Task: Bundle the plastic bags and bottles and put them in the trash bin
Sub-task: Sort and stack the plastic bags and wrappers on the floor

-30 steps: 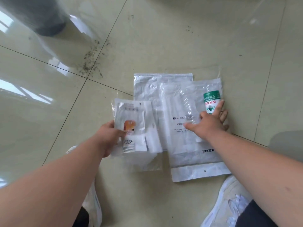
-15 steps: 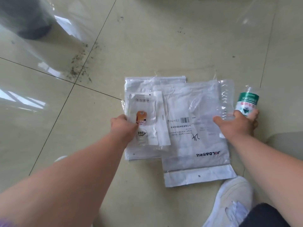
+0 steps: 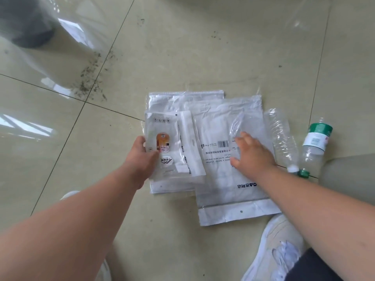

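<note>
Several flat plastic bags lie overlapping on the tiled floor (image 3: 182, 47), in the middle of the view. The large white bag (image 3: 229, 179) with printed text and a barcode lies to the right, partly over a second white bag (image 3: 168, 102) that reaches farther away and to the left. On top of that second bag sits a small clear packet (image 3: 164, 138) with an orange label. The left hand (image 3: 142, 155) grips the near left edge of this small packet, thumb on top and fingers curled under. The right hand (image 3: 251, 153) rests on the large bag with fingers spread wide, holding nothing. Just right of the large bag lie two clear bottles: a crushed bottle (image 3: 282, 138) with a white cap touching the bag's edge, and beside it a bottle with a green label (image 3: 314, 145) and a green cap. A dark trash bin (image 3: 26, 23) stands at the far left, seen through a sheet of clear plastic. White shoes (image 3: 274, 246) show at the near edge.
</note>
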{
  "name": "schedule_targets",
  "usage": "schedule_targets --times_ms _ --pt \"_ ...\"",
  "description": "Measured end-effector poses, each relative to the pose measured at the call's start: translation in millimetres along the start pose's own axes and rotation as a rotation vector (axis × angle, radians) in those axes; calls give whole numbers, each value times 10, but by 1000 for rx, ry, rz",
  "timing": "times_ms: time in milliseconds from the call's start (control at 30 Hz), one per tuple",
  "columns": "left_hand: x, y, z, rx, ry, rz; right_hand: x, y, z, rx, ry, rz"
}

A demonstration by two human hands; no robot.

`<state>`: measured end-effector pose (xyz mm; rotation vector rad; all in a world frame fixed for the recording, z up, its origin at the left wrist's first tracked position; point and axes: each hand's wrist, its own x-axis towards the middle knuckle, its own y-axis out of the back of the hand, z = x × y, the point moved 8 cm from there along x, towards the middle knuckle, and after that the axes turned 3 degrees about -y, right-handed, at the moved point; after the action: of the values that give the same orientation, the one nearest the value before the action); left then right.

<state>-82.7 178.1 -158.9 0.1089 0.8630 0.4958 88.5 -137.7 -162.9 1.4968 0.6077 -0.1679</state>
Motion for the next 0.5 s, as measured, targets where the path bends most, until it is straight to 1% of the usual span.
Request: schedule_targets --times_ms 33,133,167,233,267,300,333,367,433,500 --pt "-21 31 1 30 -21 -1 -19 -127 -45 92 -67 -35" --pt "-111 41 93 98 -124 -44 -140 -328 66 433 -402 -6" --pt "-149 10 132 107 -147 -58 -174 -358 70 510 -460 -13" --pt "-180 -42 172 127 -151 -53 -205 -322 -26 630 -491 -1" --pt "-185 -74 163 131 -140 -55 -219 -238 -139 704 -469 34" --pt "-183 -98 130 112 -115 -59 -235 -130 -307 783 -409 67" --pt "-165 -125 74 66 -70 -73 -262 -17 -528 856 -317 67" --pt "-174 -156 45 -3 -20 -103 -303 72 -794 923 -204 14" --pt "-206 -218 25 -143 50 -190 -468 146 -1361 990 -12 -218" --pt "-210 -265 37 -192 58 -272 -638 72 -1749 1005 64 -439"
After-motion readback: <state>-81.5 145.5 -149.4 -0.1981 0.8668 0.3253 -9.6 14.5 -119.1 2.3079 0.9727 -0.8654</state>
